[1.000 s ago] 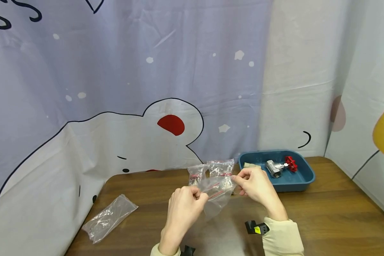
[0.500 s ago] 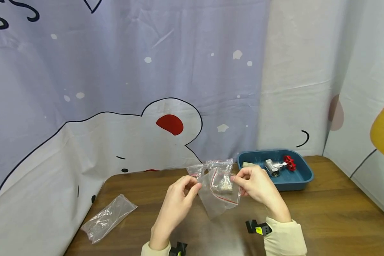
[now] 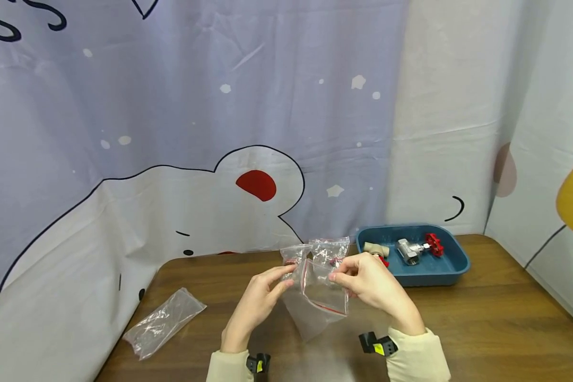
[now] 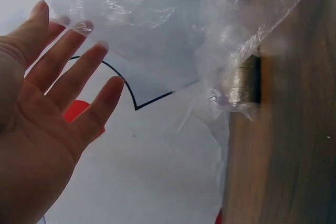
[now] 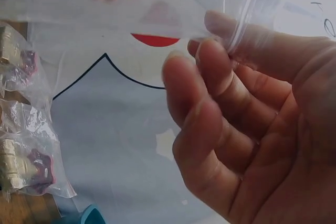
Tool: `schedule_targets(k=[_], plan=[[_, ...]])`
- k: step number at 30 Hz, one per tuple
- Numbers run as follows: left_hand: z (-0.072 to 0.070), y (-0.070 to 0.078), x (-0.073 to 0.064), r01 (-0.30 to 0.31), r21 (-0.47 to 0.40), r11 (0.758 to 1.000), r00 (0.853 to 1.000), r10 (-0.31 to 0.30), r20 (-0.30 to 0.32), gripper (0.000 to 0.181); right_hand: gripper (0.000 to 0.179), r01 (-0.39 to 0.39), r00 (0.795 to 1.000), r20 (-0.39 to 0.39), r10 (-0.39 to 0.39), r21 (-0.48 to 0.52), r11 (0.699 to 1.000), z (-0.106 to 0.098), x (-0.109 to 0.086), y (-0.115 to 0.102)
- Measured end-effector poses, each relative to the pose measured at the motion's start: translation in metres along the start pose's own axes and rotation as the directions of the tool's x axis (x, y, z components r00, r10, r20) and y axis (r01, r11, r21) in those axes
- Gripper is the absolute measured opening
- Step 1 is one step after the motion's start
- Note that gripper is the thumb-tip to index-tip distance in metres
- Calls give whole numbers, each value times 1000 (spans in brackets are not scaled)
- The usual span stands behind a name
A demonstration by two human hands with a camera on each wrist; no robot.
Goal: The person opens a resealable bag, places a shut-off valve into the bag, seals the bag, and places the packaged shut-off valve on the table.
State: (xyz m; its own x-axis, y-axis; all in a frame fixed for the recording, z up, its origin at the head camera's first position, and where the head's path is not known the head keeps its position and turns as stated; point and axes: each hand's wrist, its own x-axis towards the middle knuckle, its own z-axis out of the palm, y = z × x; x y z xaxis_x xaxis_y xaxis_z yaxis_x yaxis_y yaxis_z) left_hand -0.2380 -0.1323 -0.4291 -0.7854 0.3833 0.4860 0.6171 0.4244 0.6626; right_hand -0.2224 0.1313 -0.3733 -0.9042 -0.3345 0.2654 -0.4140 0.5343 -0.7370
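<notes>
A clear zip-lock bag [image 3: 310,318] with a red seal line hangs between the two hands in the head view. My right hand [image 3: 377,284] pinches the bag's right edge between thumb and forefinger, the other fingers curled below in the right wrist view. At the bag's left side is my left hand [image 3: 255,307]. Its fingers [image 4: 79,80] are straight and spread, and some tips show through the film in the left wrist view. Behind the bag, two small bags stand at the table's back; the right wrist view shows a bagged brass valve [image 5: 18,169] and another bagged valve [image 5: 13,51].
A blue tray [image 3: 451,273] stands at the back right. It holds a silver valve [image 3: 410,251] with a red handwheel, and a beige fitting [image 3: 376,249] with a red part. Another clear bag [image 3: 164,324] lies flat at the left of the wooden table [image 3: 496,323].
My left hand has loosened from its curled hold on the bag and straightened its fingers. The bag's mouth has spread and shifted slightly left. My right hand keeps its pinch and has moved a little left.
</notes>
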Motion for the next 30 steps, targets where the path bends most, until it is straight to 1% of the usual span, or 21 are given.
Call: schedule_targets(k=[2,5,9,12,16,19,21,23,25,27,28,30], plan=[[1,-3,0,-11,-3,1000,1000,11,-7,33,24,15,1000,11,-15,-11,1000,1,0,-1],[2,-6,0,-6,-12,1000,1000,5,-29,24,24,35,999,16,-35,-27,999,3,0,0],[3,-8,-1,33,-41,999,997,-36,-69,13,23,52,998,22,-52,-39,998,5,1,1],[4,-9,-2,65,-66,996,994,-70,-87,12,24,56,998,32,-55,-32,998,7,3,2],[4,-7,-3,88,-74,993,990,-96,-104,11,28,56,998,31,-56,-12,998,7,5,4],[3,-1,-3,95,-71,993,988,-103,-117,11,27,43,999,2,-43,15,999,4,5,7],[0,9,-3,92,-78,993,988,-101,-117,11,27,23,999,-37,-22,32,999,-1,6,12],[-3,18,-3,91,-89,992,988,-101,-113,11,28,-25,997,-74,31,77,997,-6,6,18],[-5,27,-2,85,-102,991,989,-96,-109,11,30,-70,990,-115,84,115,991,-13,6,25],[-6,31,-1,82,-108,991,989,-94,-112,11,33,-119,981,-133,138,142,983,-21,8,33],[-6,32,-1,82,-106,991,988,-95,-119,11,36,-137,979,-133,156,138,981,-26,9,37],[-7,34,-1,82,-101,991,986,-96,-140,11,41,-164,976,-133,172,73,984,-35,13,45]])
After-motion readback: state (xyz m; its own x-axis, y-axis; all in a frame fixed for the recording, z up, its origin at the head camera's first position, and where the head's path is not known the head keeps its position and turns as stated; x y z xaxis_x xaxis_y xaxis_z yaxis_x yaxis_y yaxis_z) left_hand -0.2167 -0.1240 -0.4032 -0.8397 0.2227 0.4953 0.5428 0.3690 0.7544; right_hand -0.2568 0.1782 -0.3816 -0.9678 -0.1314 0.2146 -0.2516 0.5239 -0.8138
